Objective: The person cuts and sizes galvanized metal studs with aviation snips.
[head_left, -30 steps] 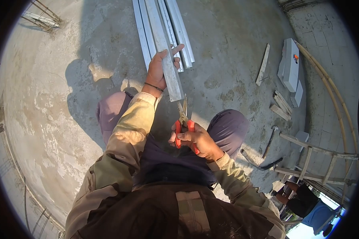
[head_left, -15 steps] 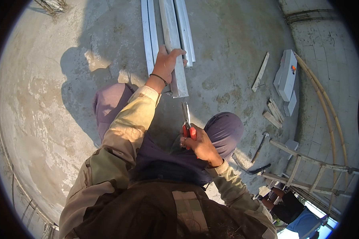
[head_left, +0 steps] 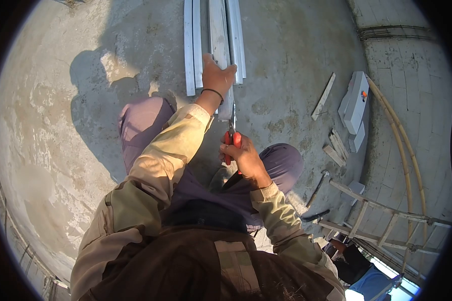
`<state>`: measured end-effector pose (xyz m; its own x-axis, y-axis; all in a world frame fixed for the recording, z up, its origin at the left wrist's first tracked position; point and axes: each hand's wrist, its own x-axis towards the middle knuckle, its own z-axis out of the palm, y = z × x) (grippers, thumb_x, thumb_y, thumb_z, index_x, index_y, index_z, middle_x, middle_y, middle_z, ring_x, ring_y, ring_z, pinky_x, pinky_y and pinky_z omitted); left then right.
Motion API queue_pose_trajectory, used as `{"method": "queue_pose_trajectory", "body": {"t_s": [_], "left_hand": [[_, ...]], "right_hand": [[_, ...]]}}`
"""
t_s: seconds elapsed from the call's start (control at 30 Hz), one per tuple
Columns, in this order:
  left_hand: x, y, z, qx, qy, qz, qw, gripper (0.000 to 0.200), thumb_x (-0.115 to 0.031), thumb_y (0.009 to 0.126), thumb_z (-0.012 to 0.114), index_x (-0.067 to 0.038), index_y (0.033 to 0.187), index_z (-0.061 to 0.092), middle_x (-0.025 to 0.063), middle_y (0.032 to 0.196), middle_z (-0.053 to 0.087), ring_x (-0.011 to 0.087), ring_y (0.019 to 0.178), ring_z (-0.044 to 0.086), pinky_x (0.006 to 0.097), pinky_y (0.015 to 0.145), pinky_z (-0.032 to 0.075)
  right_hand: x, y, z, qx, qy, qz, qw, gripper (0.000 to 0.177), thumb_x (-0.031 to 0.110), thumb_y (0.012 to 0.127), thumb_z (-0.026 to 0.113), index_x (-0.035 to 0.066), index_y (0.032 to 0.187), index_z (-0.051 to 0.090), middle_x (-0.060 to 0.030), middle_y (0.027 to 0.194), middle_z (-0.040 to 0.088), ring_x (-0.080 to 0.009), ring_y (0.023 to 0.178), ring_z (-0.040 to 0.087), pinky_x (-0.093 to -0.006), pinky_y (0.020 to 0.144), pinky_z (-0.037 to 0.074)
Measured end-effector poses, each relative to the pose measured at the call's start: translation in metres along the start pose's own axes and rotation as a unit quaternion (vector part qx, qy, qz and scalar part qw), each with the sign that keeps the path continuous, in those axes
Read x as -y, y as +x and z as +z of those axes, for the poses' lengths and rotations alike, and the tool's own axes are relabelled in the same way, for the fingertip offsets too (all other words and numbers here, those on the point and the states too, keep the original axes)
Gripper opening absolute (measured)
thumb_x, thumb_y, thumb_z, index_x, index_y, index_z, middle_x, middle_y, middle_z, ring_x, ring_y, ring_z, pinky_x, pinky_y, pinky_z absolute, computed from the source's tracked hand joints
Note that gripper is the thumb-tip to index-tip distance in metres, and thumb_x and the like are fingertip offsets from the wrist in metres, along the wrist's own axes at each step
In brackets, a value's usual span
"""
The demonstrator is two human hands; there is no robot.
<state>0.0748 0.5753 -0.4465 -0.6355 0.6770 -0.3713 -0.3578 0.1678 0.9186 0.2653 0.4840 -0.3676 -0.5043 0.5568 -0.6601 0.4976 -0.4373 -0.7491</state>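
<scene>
My left hand [head_left: 218, 75] is wrapped around a long grey metal channel [head_left: 218, 35], just short of its near end. In my right hand [head_left: 244, 155] are red-handled metal snips [head_left: 231, 140], gripped by both handles. Their blades reach the near end of the channel at its right edge; how far they bite into it is hard to make out. More metal channels [head_left: 189, 50] lie lengthwise on the floor at either side of the held one.
On the right are wood offcuts [head_left: 324, 96], pale blocks [head_left: 355, 103], bent bamboo poles [head_left: 397, 130] and a hammer-like tool [head_left: 318, 189]. A ladder [head_left: 386, 213] lies lower right, near another person [head_left: 354, 263]. Concrete floor [head_left: 286, 50] surrounds my knees.
My right hand has moved up with the snips, bringing the blades to the channel's end. My left hand and the channel have shifted slightly right.
</scene>
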Motion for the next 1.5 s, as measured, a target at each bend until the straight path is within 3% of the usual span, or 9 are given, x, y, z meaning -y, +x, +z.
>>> {"method": "queue_pose_trajectory", "body": {"t_s": [0.07, 0.17, 0.4, 0.87, 1.5], "left_hand": [[0.019, 0.010, 0.000, -0.031, 0.072, 0.053, 0.996, 0.057, -0.015, 0.078, 0.076, 0.002, 0.117, 0.039, 0.0290, 0.101, 0.067, 0.0433, 0.092, 0.071, 0.0472, 0.083, 0.057], [0.021, 0.010, -0.001, -0.039, 0.096, 0.047, 0.994, 0.058, -0.016, 0.078, 0.076, 0.002, 0.118, 0.038, 0.0307, 0.103, 0.066, 0.0489, 0.100, 0.067, 0.0502, 0.090, 0.054], [0.018, 0.009, -0.003, -0.029, 0.129, 0.007, 0.991, 0.060, -0.015, 0.079, 0.074, 0.002, 0.122, 0.035, 0.0314, 0.103, 0.066, 0.0491, 0.098, 0.067, 0.0510, 0.089, 0.054], [0.015, 0.004, -0.002, -0.044, 0.177, 0.034, 0.983, 0.058, -0.015, 0.080, 0.071, 0.002, 0.121, 0.033, 0.0330, 0.097, 0.066, 0.0504, 0.094, 0.067, 0.0524, 0.087, 0.054], [0.023, 0.010, -0.002, -0.029, 0.160, 0.006, 0.987, 0.058, -0.015, 0.081, 0.071, 0.002, 0.121, 0.032, 0.0326, 0.099, 0.066, 0.0502, 0.094, 0.068, 0.0519, 0.087, 0.054]], "right_hand": [[0.000, 0.002, 0.000, 0.009, 0.028, 0.007, 1.000, 0.023, 0.012, 0.091, 0.066, -0.003, 0.106, 0.060, -0.0081, 0.081, 0.064, -0.0188, 0.071, 0.067, -0.0306, 0.062, 0.051], [0.005, 0.003, 0.004, 0.015, 0.067, 0.028, 0.997, 0.019, 0.013, 0.091, 0.064, -0.002, 0.103, 0.060, -0.0079, 0.079, 0.063, -0.0190, 0.069, 0.066, -0.0305, 0.060, 0.051], [-0.002, 0.009, 0.002, 0.009, 0.031, 0.046, 0.998, 0.013, 0.014, 0.090, 0.063, 0.002, 0.087, 0.060, -0.0073, 0.072, 0.061, -0.0166, 0.060, 0.060, -0.0298, 0.053, 0.048], [-0.003, 0.010, 0.006, 0.014, 0.067, 0.071, 0.995, 0.010, 0.009, 0.086, 0.063, 0.002, 0.091, 0.058, -0.0067, 0.071, 0.058, -0.0172, 0.056, 0.058, -0.0312, 0.050, 0.046], [-0.003, 0.011, 0.009, -0.003, 0.093, 0.078, 0.993, 0.009, 0.003, 0.083, 0.060, 0.000, 0.090, 0.055, -0.0068, 0.068, 0.054, -0.0177, 0.053, 0.054, -0.0325, 0.045, 0.042]]}}
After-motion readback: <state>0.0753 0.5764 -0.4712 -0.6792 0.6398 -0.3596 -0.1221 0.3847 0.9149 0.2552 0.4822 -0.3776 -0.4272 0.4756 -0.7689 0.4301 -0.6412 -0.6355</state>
